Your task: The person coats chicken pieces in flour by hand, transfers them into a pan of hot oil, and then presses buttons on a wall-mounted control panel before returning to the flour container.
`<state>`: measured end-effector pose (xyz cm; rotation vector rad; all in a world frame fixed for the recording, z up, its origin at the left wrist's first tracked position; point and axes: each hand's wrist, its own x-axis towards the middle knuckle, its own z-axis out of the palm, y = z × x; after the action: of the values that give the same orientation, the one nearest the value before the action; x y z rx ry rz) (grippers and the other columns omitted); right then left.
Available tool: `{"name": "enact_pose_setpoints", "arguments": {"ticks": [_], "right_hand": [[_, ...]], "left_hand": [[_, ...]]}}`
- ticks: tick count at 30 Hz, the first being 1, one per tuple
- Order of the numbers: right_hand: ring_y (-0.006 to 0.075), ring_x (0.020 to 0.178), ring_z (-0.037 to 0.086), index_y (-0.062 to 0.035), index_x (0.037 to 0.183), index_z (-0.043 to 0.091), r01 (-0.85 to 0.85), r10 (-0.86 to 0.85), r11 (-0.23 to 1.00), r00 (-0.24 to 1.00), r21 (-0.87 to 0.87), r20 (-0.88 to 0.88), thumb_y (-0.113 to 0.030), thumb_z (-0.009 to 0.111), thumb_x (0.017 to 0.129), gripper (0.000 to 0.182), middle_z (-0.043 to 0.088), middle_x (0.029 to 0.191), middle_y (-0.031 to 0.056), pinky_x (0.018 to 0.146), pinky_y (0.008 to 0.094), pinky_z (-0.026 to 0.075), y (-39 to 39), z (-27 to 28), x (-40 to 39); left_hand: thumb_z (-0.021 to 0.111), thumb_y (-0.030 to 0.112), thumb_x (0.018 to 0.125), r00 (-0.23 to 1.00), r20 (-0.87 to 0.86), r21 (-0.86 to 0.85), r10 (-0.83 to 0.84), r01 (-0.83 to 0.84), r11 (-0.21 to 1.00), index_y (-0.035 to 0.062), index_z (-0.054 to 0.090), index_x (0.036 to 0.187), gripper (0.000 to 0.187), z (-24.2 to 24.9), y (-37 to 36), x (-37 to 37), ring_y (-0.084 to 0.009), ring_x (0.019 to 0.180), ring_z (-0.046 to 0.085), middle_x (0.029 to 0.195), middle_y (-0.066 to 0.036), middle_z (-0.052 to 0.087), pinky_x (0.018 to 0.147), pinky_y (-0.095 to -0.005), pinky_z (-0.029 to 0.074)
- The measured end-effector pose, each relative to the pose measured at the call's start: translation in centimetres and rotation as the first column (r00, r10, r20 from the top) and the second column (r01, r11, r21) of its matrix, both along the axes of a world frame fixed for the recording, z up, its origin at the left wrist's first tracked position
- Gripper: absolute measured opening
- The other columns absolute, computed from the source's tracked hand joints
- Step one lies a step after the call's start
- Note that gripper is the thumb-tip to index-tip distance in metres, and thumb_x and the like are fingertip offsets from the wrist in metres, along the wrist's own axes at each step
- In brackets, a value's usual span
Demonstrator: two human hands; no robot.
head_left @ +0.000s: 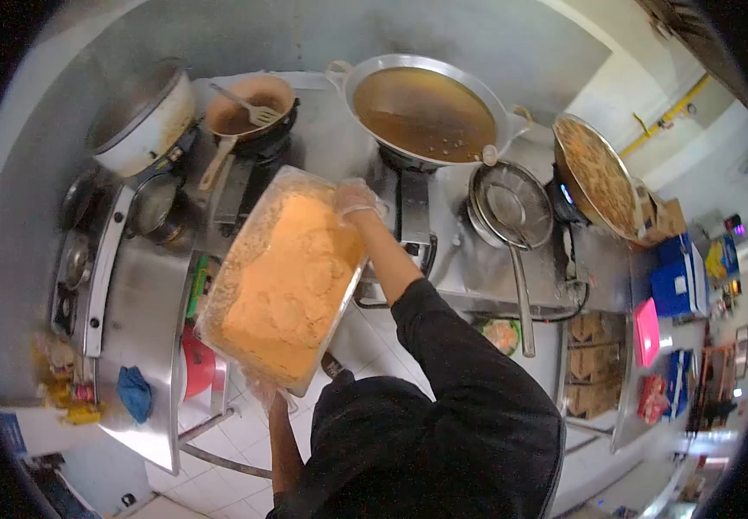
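Held out in front of me is a clear plastic tub (339, 324) filled with orange powdery coating (283, 268), heaped and lumpy. My right hand (358, 203), in a thin clear glove, is closed on its far right edge. At the near left corner, my left hand (266, 387), gloved too, grips the rim; its fingers are partly hidden. Past the tub stands a large two-handled wok (426, 112) of brown oil. To the right of the wok, a round wire strainer (512, 208) with a long handle rests over a metal bowl.
A pan (248, 108) with a slotted spatula and a big pot (144, 121) stand at the back left. On the right, another wok (597, 173) holds brownish food. A blue cloth (134, 394) lies on the left steel counter; cardboard boxes (597, 363) sit under the right one.
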<state>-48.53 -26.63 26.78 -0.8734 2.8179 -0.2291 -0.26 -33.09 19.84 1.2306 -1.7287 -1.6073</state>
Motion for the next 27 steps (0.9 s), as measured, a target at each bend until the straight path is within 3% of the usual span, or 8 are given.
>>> {"name": "enact_pose_setpoints", "arguments": {"ticks": [4,8,11,14,16,17,18,27], "right_hand": [[0.0352,0.104,0.065,-0.0050,0.102,0.072,0.066,-0.221,0.838,0.949,-0.542,-0.226,-0.023,0.055,0.091,0.027,0.069,0.110,0.0194,0.088,0.0439,0.053,5.2,-0.9,7.3],[0.0435,0.100,0.062,-0.0052,0.103,0.062,0.344,-0.288,0.910,0.926,-0.231,0.245,-0.022,0.049,0.093,0.024,0.065,0.104,0.0268,0.083,0.0516,0.048,13.9,-3.2,13.8],[0.0392,0.089,0.066,-0.0099,0.104,0.059,0.279,-0.262,0.948,0.957,-0.152,0.122,-0.017,0.061,0.085,0.020,0.067,0.095,0.0179,0.076,0.0504,0.052,20.3,-18.0,13.9],[0.0311,0.077,0.067,-0.0091,0.100,0.058,0.163,-0.191,0.961,0.976,-0.221,-0.108,-0.015,0.063,0.085,0.017,0.066,0.089,0.0155,0.066,0.0423,0.054,20.4,-20.3,11.0],[0.0251,0.071,0.065,-0.0059,0.096,0.057,0.743,-0.040,0.361,0.616,-0.564,0.787,-0.013,0.060,0.089,0.010,0.064,0.085,0.0130,0.058,0.0361,0.052,20.7,-20.9,9.6],[0.0222,0.068,0.064,-0.0043,0.094,0.057,0.954,0.329,0.028,0.274,-0.299,0.904,-0.012,0.059,0.091,0.008,0.063,0.083,0.0118,0.055,0.0330,0.052,20.7,-21.1,8.7],[0.0173,0.063,0.061,-0.0015,0.090,0.058,0.967,0.110,-0.003,0.253,-0.254,0.961,-0.013,0.053,0.098,0.015,0.061,0.079,0.0083,0.048,0.0269,0.047,19.3,-16.8,9.0],[0.0222,0.074,0.062,0.0066,0.105,0.055,0.981,0.241,0.187,-0.102,0.057,0.965,-0.011,0.054,0.100,0.018,0.063,0.098,0.0140,0.060,0.0248,0.060,21.8,-17.0,4.7]], "left_hand": [[0.057,0.037,0.097,0.929,-0.329,0.247,0.170,-0.089,0.965,0.0000,0.043,0.137,0.056,-2.8,-2.4,-1.2,-0.0223,0.117,0.053,0.132,-0.011,0.054,0.097,-0.0360,0.047],[0.059,0.030,0.096,0.833,-0.454,0.480,0.316,-0.070,0.874,0.0010,0.045,0.136,0.052,-11.7,-7.7,-1.9,-0.0200,0.119,0.053,0.133,-0.011,0.054,0.098,-0.0335,0.047],[0.058,0.033,0.097,0.911,0.404,-0.076,-0.084,0.125,0.989,0.0030,0.046,0.136,0.050,-6.7,-7.7,-6.6,-0.0200,0.121,0.052,0.135,-0.011,0.053,0.099,-0.0330,0.046],[0.056,0.042,0.098,0.972,0.182,0.111,0.145,-0.167,0.980,0.0051,0.046,0.136,0.053,-2.4,-4.5,-9.3,-0.0204,0.120,0.052,0.134,-0.010,0.054,0.097,-0.0339,0.047],[0.054,0.046,0.099,0.970,0.105,0.193,0.221,-0.238,0.952,0.0064,0.045,0.137,0.056,-2.2,-3.9,-10.0,-0.0203,0.119,0.053,0.134,-0.009,0.054,0.096,-0.0343,0.047],[0.053,0.046,0.099,0.964,0.076,0.199,0.255,-0.265,0.944,0.0066,0.045,0.138,0.056,-1.8,-3.5,-10.7,-0.0204,0.119,0.053,0.133,-0.009,0.055,0.095,-0.0344,0.047],[0.052,0.046,0.100,0.957,0.047,0.206,0.287,-0.291,0.934,0.0068,0.044,0.139,0.055,-1.6,-3.2,-11.4,-0.0206,0.118,0.054,0.132,-0.009,0.056,0.094,-0.0345,0.047],[0.039,0.038,0.104,0.970,0.138,0.079,0.198,-0.210,0.974,-0.0008,0.057,0.126,0.048,-0.3,-3.6,-11.1,-0.0322,0.095,0.067,0.098,-0.023,0.069,0.085,-0.0436,0.050]]}}
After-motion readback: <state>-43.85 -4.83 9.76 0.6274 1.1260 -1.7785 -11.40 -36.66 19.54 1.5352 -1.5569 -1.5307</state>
